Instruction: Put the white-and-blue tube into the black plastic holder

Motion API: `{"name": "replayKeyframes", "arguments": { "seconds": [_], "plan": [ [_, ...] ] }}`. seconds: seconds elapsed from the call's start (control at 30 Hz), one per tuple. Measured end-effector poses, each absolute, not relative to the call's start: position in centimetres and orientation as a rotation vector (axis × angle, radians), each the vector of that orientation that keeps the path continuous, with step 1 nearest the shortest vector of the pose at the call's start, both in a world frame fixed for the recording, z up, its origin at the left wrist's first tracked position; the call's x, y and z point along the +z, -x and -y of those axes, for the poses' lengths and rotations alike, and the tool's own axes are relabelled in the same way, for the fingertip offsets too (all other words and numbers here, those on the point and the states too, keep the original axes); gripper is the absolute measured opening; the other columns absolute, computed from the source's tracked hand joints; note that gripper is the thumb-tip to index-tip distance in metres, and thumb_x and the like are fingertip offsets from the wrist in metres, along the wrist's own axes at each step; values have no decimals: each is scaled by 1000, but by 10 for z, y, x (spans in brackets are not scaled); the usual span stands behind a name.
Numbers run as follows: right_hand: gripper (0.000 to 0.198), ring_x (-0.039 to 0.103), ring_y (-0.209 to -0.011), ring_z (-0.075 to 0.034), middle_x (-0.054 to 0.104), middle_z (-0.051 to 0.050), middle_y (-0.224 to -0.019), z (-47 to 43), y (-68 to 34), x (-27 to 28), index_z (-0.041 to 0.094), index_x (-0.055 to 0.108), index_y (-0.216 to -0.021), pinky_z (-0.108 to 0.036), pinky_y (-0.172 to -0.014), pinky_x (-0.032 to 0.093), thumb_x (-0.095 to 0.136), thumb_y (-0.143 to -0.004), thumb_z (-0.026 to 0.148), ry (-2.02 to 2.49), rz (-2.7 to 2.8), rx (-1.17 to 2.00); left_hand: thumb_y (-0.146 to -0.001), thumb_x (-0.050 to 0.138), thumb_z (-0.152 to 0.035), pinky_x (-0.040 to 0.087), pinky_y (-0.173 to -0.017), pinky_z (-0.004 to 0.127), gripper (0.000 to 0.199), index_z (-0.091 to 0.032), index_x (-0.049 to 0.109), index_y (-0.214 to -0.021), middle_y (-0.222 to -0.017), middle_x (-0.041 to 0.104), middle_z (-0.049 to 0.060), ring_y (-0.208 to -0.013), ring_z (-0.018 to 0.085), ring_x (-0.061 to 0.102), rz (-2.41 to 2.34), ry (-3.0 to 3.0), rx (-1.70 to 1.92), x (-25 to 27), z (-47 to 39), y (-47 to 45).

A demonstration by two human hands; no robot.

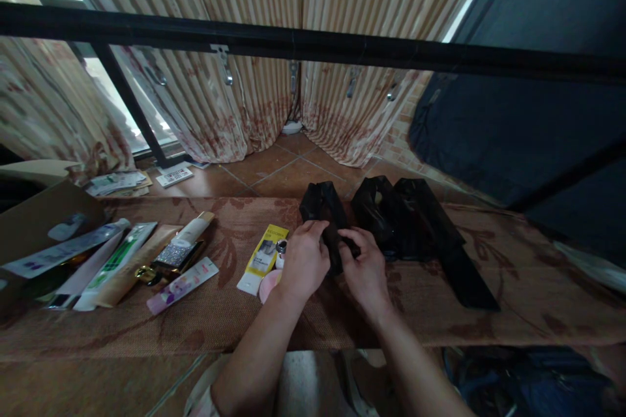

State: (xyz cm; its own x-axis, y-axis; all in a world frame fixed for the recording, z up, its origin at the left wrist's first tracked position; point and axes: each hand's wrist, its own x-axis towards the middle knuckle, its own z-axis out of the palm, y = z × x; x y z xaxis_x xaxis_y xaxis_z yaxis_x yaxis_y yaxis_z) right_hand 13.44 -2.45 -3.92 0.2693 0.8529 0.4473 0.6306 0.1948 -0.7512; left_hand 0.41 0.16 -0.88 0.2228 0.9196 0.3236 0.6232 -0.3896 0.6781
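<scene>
Two hands: both are working at one small black bag (pixel 327 218) on the brown patterned cloth (pixel 513 287), just past the middle of the tabletop.
Left hand (pixel 304 262): fingers are curling together on the near left edge of the black bag, thumb pressing toward the mouth.
Right hand (pixel 366 268): fingertips are pinching the same bag from the right side, closed on a fold of its film — the two hands are nearly touching.
Step in hand: by the look of it, the person is pulling the bag's mouth apart or rubbing its layers loose; whether anything is already inside, I cannot tell.
Next move: it seems to call for a light two-sided pull, since thin film is likely to cling or tear if tugged hard.
Black bag, make: thin, glossy, crumpled plastic, standing in a soft lump.
More black bags (pixel 415 225): a dark pile is lying just to the right, one long flat piece reaching toward the cloth's near edge.
Yellow tube (pixel 264 258): flat, smooth, lying just left of the left hand, with a pink round thing (pixel 268 285) partly hidden beside it.
Tubes at left (pixel 122 260): several long soft tubes — white, green, beige — are lying side by side, well apart from the hands.
Cardboard box (pixel 34 221): matte brown, at the far left edge.
</scene>
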Motion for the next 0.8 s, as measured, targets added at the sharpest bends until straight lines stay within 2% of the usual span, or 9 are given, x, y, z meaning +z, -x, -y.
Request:
{"name": "replayKeyframes", "arguments": {
  "seconds": [0.1,0.2,0.37,0.53,0.8],
  "plan": [
    [27,64,-100,-22,67,-9,-102,25,-137,-38,18,72,-94,-38,-91,50,50,-80,13,1502,1429,255,-76,47,1,51,-98,37,50,-13,66,-120,-115,69,11,-107,24,65,-1424,-2086,1029,-9,-2,-3],
    [29,64,-103,-22,66,-9,-105,27,-141,-36,18,73,-90,-37,-94,49,48,-78,11,1492,1349,173,-75,48,1,50,-99,37,51,-15,67,-119,-114,70,9,-106,23,65,-1437,-2086,1037,-8,-1,-1],
    [31,63,-104,-23,63,-11,-111,30,-142,-36,18,73,-93,-39,-93,50,46,-77,11,1568,1374,186,-75,50,-1,51,-98,40,48,-15,69,-117,-114,71,10,-105,26,65,-1462,-2147,932,-8,1,-2],
    [28,62,-108,-26,62,-13,-116,31,-134,-38,17,72,-96,-43,-96,49,49,-81,16,1603,1421,184,-82,52,-7,52,-94,41,39,-15,68,-117,-111,72,10,-103,27,66,-1448,-2154,924,-7,4,-7],
    [30,61,-113,-28,62,-16,-122,30,-127,-39,14,71,-108,-44,-101,48,57,-83,22,1659,1456,199,-88,53,-13,54,-87,37,30,-18,68,-114,-109,72,9,-94,21,68,-1376,-2002,1176,-9,1,-7]
  ]
}}
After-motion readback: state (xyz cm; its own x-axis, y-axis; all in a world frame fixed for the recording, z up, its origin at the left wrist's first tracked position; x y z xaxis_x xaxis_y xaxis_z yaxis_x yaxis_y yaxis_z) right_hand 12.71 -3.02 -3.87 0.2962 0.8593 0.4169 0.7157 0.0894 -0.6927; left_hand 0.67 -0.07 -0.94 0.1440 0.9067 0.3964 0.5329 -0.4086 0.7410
